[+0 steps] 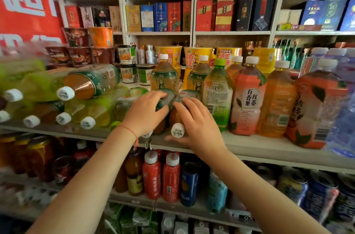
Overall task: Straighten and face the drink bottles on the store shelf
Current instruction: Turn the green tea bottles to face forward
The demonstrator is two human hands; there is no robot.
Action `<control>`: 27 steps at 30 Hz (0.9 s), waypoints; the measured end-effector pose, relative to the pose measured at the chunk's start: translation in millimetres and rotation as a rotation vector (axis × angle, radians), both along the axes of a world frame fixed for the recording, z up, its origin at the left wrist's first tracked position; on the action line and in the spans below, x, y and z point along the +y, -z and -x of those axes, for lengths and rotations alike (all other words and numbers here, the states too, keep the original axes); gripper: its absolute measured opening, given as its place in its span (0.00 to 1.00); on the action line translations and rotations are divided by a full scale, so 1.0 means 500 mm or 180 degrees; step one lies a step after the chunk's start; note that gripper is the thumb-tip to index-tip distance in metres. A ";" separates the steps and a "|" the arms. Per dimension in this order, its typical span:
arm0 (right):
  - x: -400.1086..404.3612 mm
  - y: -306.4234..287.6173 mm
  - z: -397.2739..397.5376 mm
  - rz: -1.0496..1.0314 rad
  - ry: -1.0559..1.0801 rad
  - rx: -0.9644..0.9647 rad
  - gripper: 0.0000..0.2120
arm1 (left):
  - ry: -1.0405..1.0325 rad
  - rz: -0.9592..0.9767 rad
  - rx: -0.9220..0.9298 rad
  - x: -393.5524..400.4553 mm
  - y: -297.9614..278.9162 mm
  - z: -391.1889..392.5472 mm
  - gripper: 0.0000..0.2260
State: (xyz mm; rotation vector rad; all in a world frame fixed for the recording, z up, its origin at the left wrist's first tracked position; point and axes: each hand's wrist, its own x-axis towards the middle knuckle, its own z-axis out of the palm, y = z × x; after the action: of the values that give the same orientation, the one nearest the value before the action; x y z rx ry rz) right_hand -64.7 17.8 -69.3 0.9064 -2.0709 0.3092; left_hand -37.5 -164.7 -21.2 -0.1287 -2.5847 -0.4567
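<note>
Two green-labelled tea bottles lie on their sides on the grey shelf, caps toward me. My left hand grips the left bottle from above. My right hand grips the right bottle, whose white cap shows by my thumb. Behind them stand upright tea bottles, among them a green-capped one and a pink-labelled one. More bottles lie stacked sideways at the left.
Orange and red tea bottles and a blue water pack fill the shelf's right end. Cup noodles stand behind the bottles. Boxed goods fill the upper shelves; small drink bottles and cans fill the shelf below.
</note>
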 end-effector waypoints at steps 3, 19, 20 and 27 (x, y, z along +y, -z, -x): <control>-0.002 -0.040 -0.016 0.0462 -0.0380 -0.0096 0.39 | 0.0002 -0.0054 -0.0021 -0.003 0.001 0.002 0.19; -0.129 -0.195 0.103 0.1823 0.0949 -0.0853 0.21 | 0.0110 0.0427 0.0245 -0.007 -0.006 0.009 0.13; -0.131 -0.196 0.103 0.1821 0.0926 -0.0828 0.20 | 0.0224 0.0443 0.0224 -0.015 -0.013 0.009 0.13; -0.144 -0.154 0.057 0.1176 0.1110 0.0107 0.21 | 0.0525 0.0100 0.0253 -0.169 -0.047 0.007 0.14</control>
State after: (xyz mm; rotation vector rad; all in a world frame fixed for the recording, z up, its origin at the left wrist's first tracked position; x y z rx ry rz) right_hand -93.3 -54.1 7.6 0.3210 -2.0063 0.4636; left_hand -40.9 -249.3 2.3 -0.3659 -2.5142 -0.4607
